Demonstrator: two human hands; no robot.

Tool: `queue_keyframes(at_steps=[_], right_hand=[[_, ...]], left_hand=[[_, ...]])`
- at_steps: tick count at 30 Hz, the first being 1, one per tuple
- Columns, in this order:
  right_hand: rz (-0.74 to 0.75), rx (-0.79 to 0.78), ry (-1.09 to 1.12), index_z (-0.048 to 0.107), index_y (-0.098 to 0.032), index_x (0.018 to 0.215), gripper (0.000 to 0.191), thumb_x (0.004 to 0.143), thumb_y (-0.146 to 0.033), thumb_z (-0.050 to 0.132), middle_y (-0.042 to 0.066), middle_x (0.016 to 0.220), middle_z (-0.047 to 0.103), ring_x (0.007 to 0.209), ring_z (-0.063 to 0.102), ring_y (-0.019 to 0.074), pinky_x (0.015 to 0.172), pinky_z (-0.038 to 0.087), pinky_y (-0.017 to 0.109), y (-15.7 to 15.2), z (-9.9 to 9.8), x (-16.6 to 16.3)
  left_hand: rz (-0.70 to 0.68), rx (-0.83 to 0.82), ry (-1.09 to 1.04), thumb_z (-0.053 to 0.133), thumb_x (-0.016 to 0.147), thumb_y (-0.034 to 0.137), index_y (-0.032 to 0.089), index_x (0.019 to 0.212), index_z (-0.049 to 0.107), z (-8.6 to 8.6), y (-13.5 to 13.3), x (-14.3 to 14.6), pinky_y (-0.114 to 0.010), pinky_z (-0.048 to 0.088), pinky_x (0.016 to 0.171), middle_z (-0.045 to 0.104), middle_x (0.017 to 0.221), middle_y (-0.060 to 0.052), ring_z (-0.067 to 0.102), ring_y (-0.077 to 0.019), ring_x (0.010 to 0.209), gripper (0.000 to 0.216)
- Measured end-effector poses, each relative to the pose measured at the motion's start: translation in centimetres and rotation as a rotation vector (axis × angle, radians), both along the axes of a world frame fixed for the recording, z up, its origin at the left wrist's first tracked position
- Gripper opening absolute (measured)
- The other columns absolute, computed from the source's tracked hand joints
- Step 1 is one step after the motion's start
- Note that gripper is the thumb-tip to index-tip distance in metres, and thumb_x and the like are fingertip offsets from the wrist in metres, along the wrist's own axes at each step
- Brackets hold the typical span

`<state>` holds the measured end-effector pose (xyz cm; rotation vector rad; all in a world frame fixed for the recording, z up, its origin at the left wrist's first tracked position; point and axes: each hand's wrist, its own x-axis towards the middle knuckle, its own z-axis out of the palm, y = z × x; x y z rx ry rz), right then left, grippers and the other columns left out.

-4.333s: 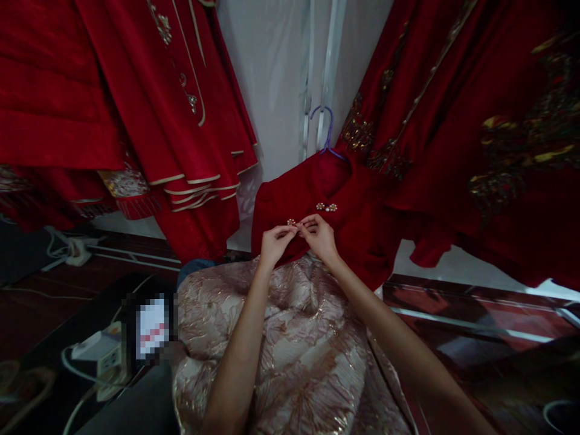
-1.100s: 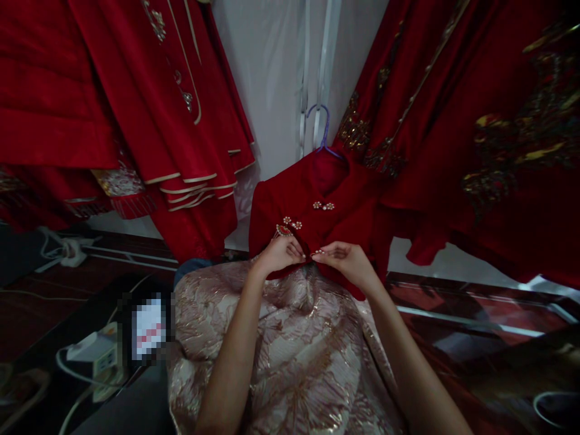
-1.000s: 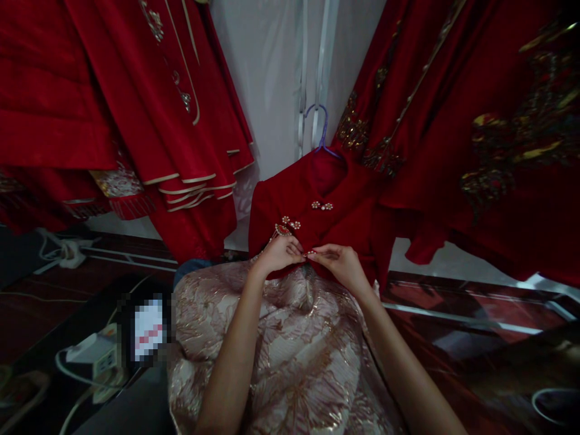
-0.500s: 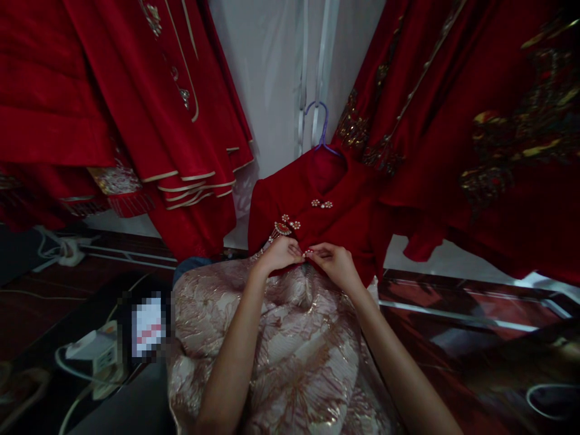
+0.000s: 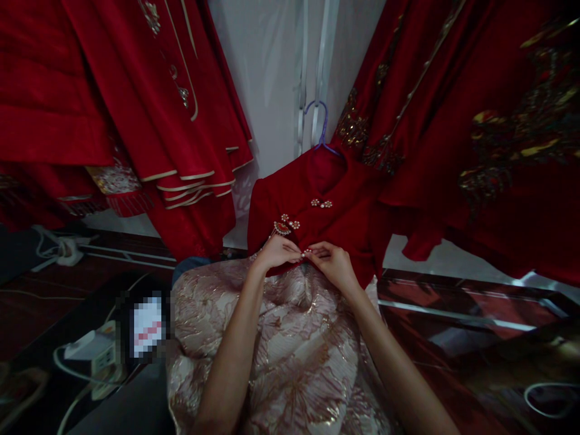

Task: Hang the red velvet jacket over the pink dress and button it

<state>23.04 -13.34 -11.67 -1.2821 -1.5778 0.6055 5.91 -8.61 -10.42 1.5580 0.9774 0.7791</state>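
Note:
A red jacket (image 5: 353,211) hangs on a purple hanger (image 5: 325,124), its lower part resting over a pale, gold-patterned cloth (image 5: 303,362) across my lap. At the jacket's lower front, my left hand (image 5: 277,252) and my right hand (image 5: 332,263) meet with fingertips closed around a small pearl fastener (image 5: 305,254). Part of the fastener is covered by the fingers. Above it, a beaded fan-shaped ornament (image 5: 281,228) sits by my left hand, and another pearl flower clasp (image 5: 321,204) lies closer to the collar.
Red garments with pale trim (image 5: 172,121) hang at left, and red garments with gold beading (image 5: 489,151) at right. A white power strip (image 5: 103,359) with cables lies low on the left, beside a blurred-out screen (image 5: 147,326). Metal rack bars (image 5: 453,314) run near the floor.
Both hands stay at the same fastener, with only slight finger shifts. The left fingers look a little straighter now. The jacket has hardly moved.

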Motion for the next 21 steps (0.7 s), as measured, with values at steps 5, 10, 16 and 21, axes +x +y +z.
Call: queue_keyframes(at_steps=[5,10,16,21], right_hand=[[0.003,-0.023,-0.028,0.063,-0.016,0.089,0.024,0.069,-0.030,0.067,0.005,0.081,0.068,0.069,0.064,0.0141,0.063,0.054,0.026,0.0,0.6,0.7],[-0.015,0.016,-0.072,0.064,-0.018,0.090,0.020,0.072,-0.029,0.065,0.005,0.085,0.068,0.070,0.064,0.0136,0.065,0.053,0.027,-0.4,2.5,3.1],[0.028,-0.011,-0.093,0.064,-0.018,0.088,0.021,0.077,-0.035,0.060,0.005,0.080,0.068,0.068,0.064,0.0138,0.063,0.052,0.026,-1.1,3.7,3.9],[0.052,-0.055,-0.161,0.064,-0.019,0.085,0.017,0.078,-0.034,0.059,0.004,0.080,0.068,0.068,0.063,0.0134,0.066,0.052,0.027,-1.6,3.5,3.1]], left_hand=[[-0.025,-0.026,0.043,0.071,0.059,0.015,0.011,0.073,0.065,0.0,0.2,-0.7,-0.024,0.052,0.056,0.064,0.064,-0.003,0.059,-0.0108,0.058,0.015],[0.023,0.151,0.170,0.071,0.059,0.015,0.012,0.080,0.062,0.3,0.6,-1.6,-0.023,0.049,0.056,0.062,0.073,-0.003,0.058,-0.0101,0.061,0.023],[-0.112,0.254,0.228,0.075,0.059,0.024,0.011,0.082,0.061,0.8,-0.3,-0.5,-0.024,0.047,0.064,0.064,0.077,-0.004,0.059,-0.0112,0.068,0.029],[-0.083,0.322,0.282,0.072,0.063,0.031,0.012,0.078,0.061,0.3,-0.4,0.2,-0.023,0.045,0.060,0.064,0.071,-0.003,0.058,-0.0117,0.065,0.026]])
